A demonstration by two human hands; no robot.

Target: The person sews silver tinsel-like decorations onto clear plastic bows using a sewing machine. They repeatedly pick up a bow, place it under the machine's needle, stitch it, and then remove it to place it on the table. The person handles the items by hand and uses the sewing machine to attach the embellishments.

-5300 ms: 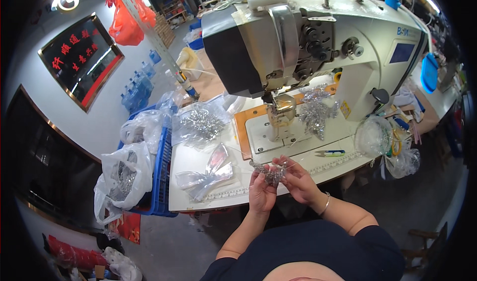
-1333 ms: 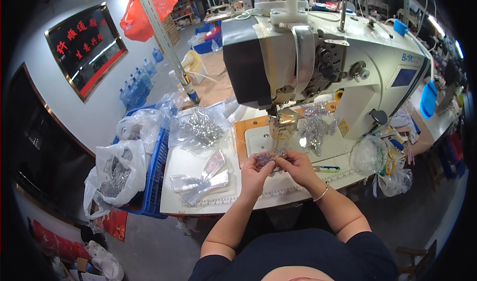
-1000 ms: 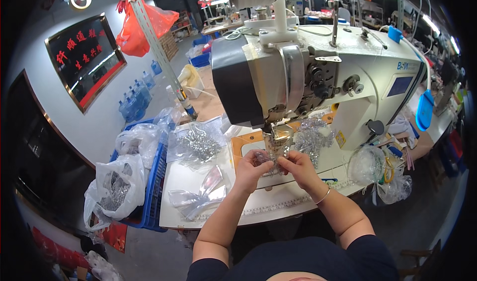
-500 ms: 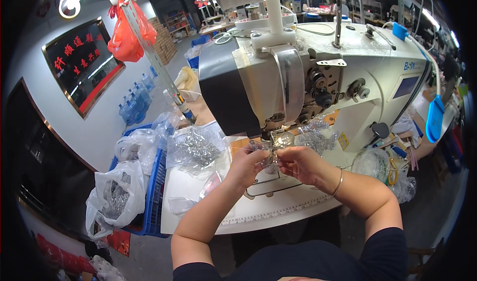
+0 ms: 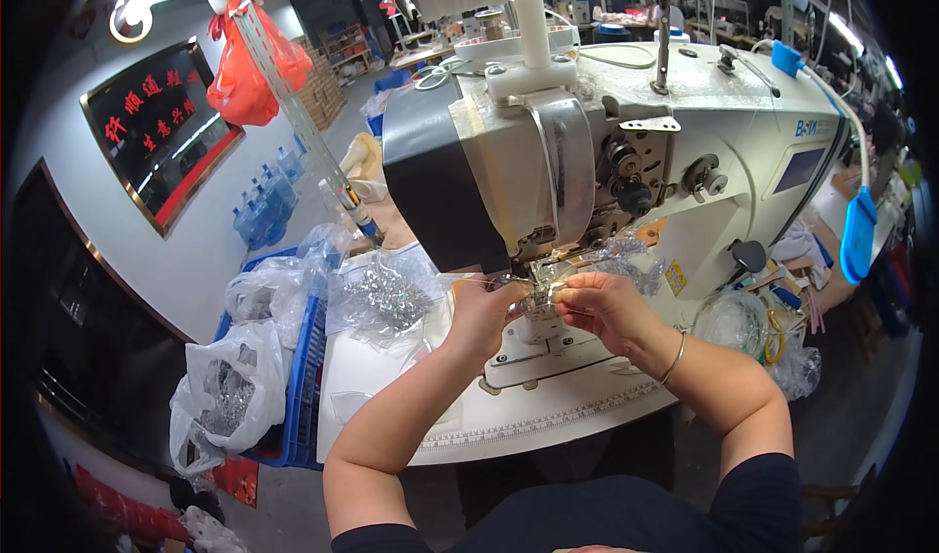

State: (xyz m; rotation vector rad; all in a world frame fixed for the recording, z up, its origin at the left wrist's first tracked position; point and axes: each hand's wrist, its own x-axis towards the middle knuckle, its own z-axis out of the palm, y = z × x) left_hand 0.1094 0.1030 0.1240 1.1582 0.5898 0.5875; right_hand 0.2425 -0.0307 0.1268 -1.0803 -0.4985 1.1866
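Both hands are up at the needle now. L hand point(image 5: 486, 310) & R hand point(image 5: 599, 306) each pinch one end of a small shiny piece point(image 5: 538, 299), fingers closed on it, w/ the piece right under the foot of the sewing machine point(image 5: 587, 142). A sec ago I held it lower, near the bench point(image 5: 548, 426) edge; now it's in under the needle, so I think it's set to be sewn.

Clear bag point(image 5: 386, 299) of shiny bits lies on the bench, just L of my L hand. White bag point(image 5: 230, 397) hangs off the blue crate point(image 5: 303, 377), far L. Orange bag point(image 5: 245, 69) hangs up top L. Dark sign point(image 5: 156, 132) w/ red letters & red rim is on the L wall. Blue water jugs point(image 5: 266, 201) stand below it. More clear bags point(image 5: 753, 328) sit at R.
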